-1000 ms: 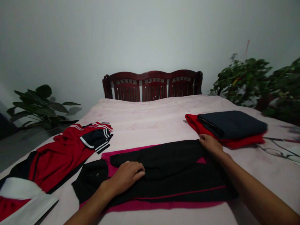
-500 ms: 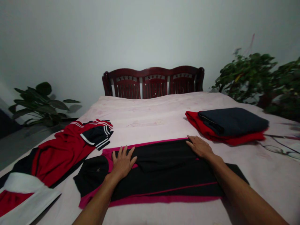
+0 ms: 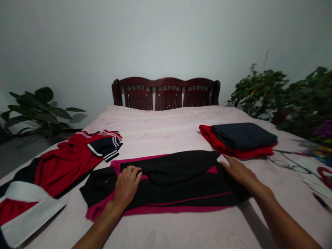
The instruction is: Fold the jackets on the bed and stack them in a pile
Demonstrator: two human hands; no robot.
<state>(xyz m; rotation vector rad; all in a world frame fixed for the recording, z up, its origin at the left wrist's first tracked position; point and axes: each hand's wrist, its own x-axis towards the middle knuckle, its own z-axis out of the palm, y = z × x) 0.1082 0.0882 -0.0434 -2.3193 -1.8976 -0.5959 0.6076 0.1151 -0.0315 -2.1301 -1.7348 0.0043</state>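
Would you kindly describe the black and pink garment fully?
The garment lies folded long across the bed, mostly black, with pink edges, a pink line and a pale mark near its left end. It looks like soft, creased cloth. The left hand rests on it; the right hand is at its right end, grip unclear.

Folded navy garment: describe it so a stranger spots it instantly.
Find the bed before the dark wooden headboard. On its right side lies the folded navy garment. It rests on red cloth, while the black garment lies directly on the bed.
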